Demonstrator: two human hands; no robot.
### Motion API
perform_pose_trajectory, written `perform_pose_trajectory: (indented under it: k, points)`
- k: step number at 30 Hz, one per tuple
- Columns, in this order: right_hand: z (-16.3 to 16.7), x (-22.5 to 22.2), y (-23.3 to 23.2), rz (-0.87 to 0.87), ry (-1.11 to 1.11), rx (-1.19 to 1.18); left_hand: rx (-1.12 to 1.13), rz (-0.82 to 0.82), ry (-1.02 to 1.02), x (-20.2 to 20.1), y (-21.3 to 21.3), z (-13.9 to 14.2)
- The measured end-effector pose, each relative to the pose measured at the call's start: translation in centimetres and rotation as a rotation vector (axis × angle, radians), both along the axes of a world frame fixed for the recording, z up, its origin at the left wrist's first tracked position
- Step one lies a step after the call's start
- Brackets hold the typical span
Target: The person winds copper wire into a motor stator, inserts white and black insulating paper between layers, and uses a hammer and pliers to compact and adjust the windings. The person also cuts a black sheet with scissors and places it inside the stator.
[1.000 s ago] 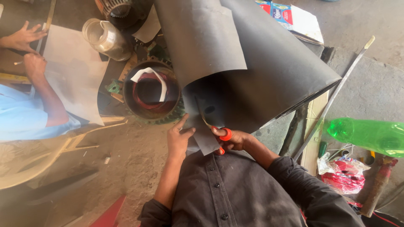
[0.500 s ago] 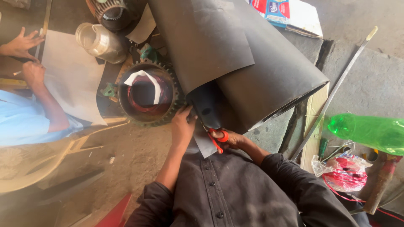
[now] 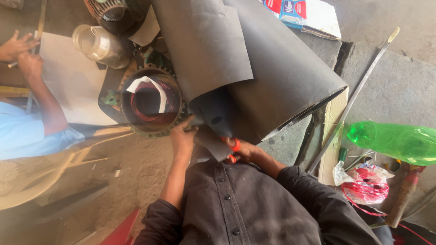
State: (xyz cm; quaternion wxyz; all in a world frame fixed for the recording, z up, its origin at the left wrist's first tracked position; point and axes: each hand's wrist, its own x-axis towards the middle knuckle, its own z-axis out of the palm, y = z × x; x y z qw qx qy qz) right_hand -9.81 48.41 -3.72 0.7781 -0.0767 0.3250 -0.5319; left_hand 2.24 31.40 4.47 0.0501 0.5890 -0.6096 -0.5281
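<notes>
**Dark sheet being cut with scissors**

Orange-handled scissors (image 3: 234, 149) are being gripped by the right hand (image 3: 245, 152), closed on the handles. The dark sheet's (image 3: 254, 68) lower edge is being pinched by the left hand (image 3: 183, 136), just beside the motor stator (image 3: 152, 102). A green bottle (image 3: 395, 140) is lying well apart.

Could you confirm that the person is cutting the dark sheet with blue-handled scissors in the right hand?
Not quite: the scissors have orange handles, not blue, as the head view shows. The right hand does hold them at the dark sheet.
</notes>
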Motion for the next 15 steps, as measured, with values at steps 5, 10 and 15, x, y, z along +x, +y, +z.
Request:
perform_pose_trajectory:
  k: [5,10,15]
  points:
    - [0.0,-0.6,-0.6,-0.015,-0.036,-0.08,-0.296,-0.147,0.108,0.3,-0.3,-0.5]
    - [-0.7,-0.5,-1.3,0.054,-0.079,-0.066,-0.083,-0.009,0.064,0.5,-0.6,-1.2]
    - [-0.5,-0.2,-2.3,-0.04,-0.158,-0.061,-0.211,-0.081,0.183,0.5,-0.7,-0.7]
